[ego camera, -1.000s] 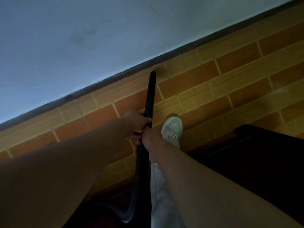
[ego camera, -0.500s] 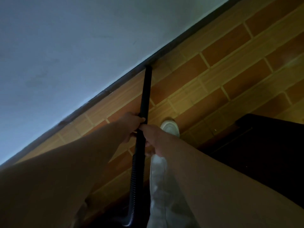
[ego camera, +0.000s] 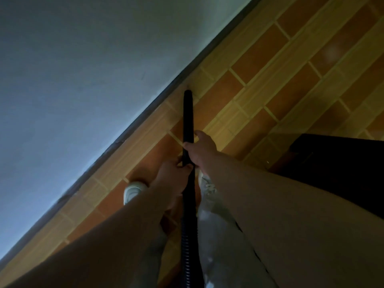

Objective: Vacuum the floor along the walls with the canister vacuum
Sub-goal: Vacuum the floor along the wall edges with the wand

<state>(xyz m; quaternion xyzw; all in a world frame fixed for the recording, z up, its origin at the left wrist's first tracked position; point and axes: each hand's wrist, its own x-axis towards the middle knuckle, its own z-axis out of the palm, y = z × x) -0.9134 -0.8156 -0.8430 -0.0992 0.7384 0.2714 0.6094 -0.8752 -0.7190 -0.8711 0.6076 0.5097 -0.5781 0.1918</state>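
The vacuum tube (ego camera: 188, 121) is gripped with curled fingers by both hands, the right hand (ego camera: 200, 149) higher, the left hand (ego camera: 173, 173) just beneath. Its tip is held at the floor (ego camera: 270, 84) beside the baseboard (ego camera: 149, 111), which was touched half a second ago, when the left hand was higher.

A single head-worn camera is looking steeply down from standing height, facing the tiled floor (ego camera: 291, 96) and wall (ego camera: 83, 80), rolled diagonally
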